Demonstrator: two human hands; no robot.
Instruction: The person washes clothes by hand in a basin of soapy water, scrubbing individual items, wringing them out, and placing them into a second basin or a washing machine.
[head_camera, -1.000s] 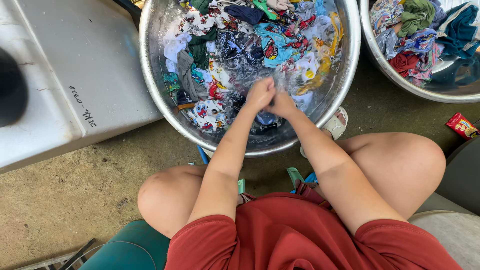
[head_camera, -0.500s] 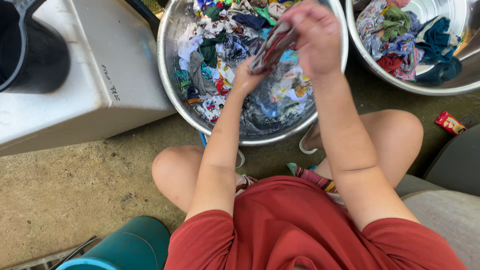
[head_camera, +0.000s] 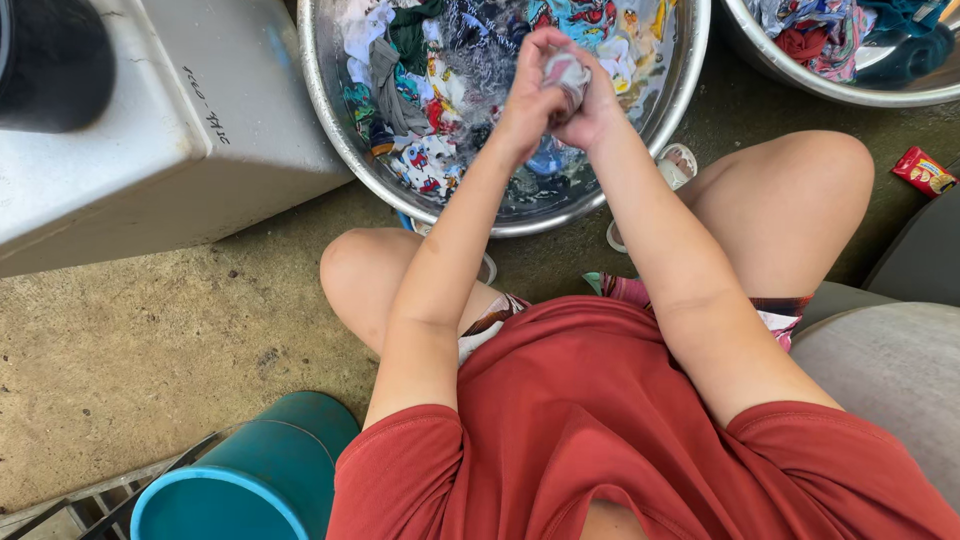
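Overhead, the left hand (head_camera: 525, 100) and right hand (head_camera: 590, 105) were clenched together on a small wet cloth (head_camera: 566, 72), balled tight above the steel basin (head_camera: 330, 120) of soaking clothes. Half a second earlier the cloth was stretched long between raised hands; now it was bunched, suggesting wringing. A second basin (head_camera: 800, 75) and teal bucket (head_camera: 240, 480) stood nearby.

Looks like an outdoor home laundry spot: bare concrete floor (head_camera: 150, 340), big metal basins (head_camera: 330, 120) full of soaking clothes (head_camera: 420, 90), a teal bucket (head_camera: 240, 480) close by.
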